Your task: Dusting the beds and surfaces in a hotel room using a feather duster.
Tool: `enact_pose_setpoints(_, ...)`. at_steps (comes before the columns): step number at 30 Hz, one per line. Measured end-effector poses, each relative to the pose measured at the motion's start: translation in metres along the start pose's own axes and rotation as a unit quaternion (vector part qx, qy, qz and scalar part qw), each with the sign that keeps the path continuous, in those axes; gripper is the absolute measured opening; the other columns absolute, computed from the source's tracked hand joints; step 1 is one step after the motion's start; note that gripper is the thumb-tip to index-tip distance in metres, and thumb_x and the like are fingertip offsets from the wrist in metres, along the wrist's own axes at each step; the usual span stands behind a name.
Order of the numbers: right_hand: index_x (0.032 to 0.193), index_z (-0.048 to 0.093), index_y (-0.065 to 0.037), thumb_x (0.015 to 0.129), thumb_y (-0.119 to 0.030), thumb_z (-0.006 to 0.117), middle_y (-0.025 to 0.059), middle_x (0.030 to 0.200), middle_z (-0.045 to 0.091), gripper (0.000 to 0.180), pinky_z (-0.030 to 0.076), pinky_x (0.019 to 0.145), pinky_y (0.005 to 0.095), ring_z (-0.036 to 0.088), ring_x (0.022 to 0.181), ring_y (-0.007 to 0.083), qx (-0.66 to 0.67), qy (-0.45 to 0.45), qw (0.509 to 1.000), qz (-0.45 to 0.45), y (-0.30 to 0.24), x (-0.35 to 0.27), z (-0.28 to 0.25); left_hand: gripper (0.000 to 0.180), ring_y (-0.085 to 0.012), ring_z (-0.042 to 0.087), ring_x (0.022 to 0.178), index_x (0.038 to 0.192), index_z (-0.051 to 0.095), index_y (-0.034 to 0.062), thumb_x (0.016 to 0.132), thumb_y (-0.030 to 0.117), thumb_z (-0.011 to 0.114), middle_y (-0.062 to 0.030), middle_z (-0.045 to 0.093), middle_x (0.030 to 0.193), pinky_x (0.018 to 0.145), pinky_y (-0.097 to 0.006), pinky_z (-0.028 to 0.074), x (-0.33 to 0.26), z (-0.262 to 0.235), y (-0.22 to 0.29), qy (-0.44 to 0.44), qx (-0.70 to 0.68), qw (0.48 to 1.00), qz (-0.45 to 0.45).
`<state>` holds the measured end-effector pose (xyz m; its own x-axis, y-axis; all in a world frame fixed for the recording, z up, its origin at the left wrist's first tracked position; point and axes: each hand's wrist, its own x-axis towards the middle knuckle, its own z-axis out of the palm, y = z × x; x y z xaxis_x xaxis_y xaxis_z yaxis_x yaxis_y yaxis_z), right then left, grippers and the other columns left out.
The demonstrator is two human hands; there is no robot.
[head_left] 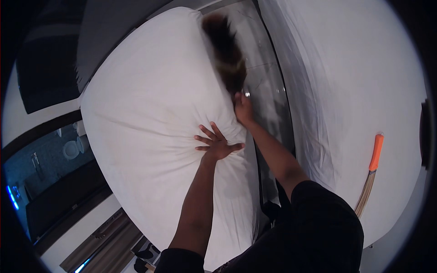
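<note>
My left hand (218, 148) lies with its fingers spread on a white-sheeted mattress (145, 91), and the sheet creases around it. Beside that mattress's right side, my right hand (244, 110) is closed around the lower end of a dark brown feather duster (225, 45). Motion blurs the duster, which reaches away from me along the mattress edge and above the gap. The grip itself is mostly hidden by my fingers.
A second white-sheeted bed (364, 77) stands at the right; a stick broom with an orange handle (376, 152) lies on it. Grey tiled floor (259, 54) shows in the narrow gap between the beds. At the far left, a doorway shows a toilet (72, 149).
</note>
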<state>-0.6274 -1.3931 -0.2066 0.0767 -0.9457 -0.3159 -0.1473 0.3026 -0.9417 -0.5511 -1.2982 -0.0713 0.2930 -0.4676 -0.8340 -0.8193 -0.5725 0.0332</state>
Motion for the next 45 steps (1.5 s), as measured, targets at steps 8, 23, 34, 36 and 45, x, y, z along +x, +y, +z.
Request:
enact_pose_setpoints(8,0.083,0.054,-0.001,0.090,-0.031,0.034,0.0196,0.077,0.058,0.037,0.040,0.064,0.0433,0.054,0.076,0.0408,-0.053,-0.006,0.985,0.162,0.048,-0.106,-0.048,0.144,-0.0595,-0.040,0.097,0.121,-0.034,0.0014,0.041,0.082,0.055,-0.0328,-0.039,0.120,0.060,-0.079,-0.001,0.027,0.029,-0.017,0.242,0.084,0.964,0.069)
enact_pose_setpoints(23,0.078,0.053,0.000,0.091,-0.031,0.034,0.0187,0.067,0.056,0.039,0.041,0.059,0.0419,0.056,0.066,0.0363,0.004,0.041,0.997,0.062,0.019,-0.199,-0.113,0.094,-0.0482,-0.010,0.125,0.136,0.009,0.0069,0.070,0.054,0.057,-0.0159,-0.007,0.142,0.089,-0.069,0.000,-0.047,0.042,0.022,0.420,0.004,0.904,0.080)
enact_pose_setpoints(34,0.072,0.053,-0.001,0.090,-0.034,0.036,0.0101,0.060,0.053,0.041,0.040,0.047,0.0340,0.054,0.052,0.0218,-0.090,-0.114,0.920,0.364,0.063,-0.298,-0.124,0.031,-0.0353,0.031,0.121,0.088,0.066,0.0063,0.078,0.025,0.043,-0.0151,0.058,0.105,0.101,-0.055,-0.006,-0.240,0.298,-0.037,-0.034,0.365,0.895,0.254)
enact_pose_setpoints(36,0.069,0.050,-0.001,0.090,-0.036,0.036,0.0081,0.056,0.050,0.044,0.040,0.047,0.0314,0.052,0.052,0.0177,-0.060,-0.055,0.964,0.253,0.049,-0.295,-0.138,0.032,-0.0334,0.035,0.119,0.093,0.064,0.0071,0.079,0.025,0.042,-0.0151,0.058,0.104,0.102,-0.055,-0.004,-0.267,0.323,-0.059,-0.093,0.311,0.903,0.280)
enact_pose_setpoints(45,0.075,0.048,-0.007,0.089,-0.042,0.035,0.0028,0.063,0.049,0.040,0.035,0.045,0.0265,0.043,0.049,0.0121,0.016,-0.043,0.992,0.119,0.015,-0.353,-0.108,0.035,-0.0265,0.043,0.113,0.108,0.055,0.0077,0.078,0.024,0.049,-0.0154,0.056,0.106,0.100,-0.048,0.020,-0.344,0.393,-0.137,-0.124,-0.159,0.933,0.299)
